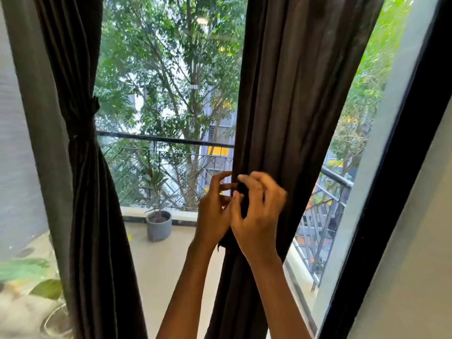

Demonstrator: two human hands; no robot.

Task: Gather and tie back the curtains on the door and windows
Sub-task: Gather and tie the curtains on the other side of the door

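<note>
Two dark brown curtains hang at a glass door. The left curtain is gathered and bound at mid height by a dark tie-back. The right curtain is bunched into a narrow column. Both of my hands work at its left edge at waist height. My left hand has curled fingers on the curtain's edge. My right hand pinches a dark strip of tie fabric against the bunched cloth. A loose end of that strip hangs below my palms.
Behind the glass lies a balcony with a grey potted plant and a black metal railing. The black door frame rises on the right, with a pale wall beyond it. Green leaves show at lower left.
</note>
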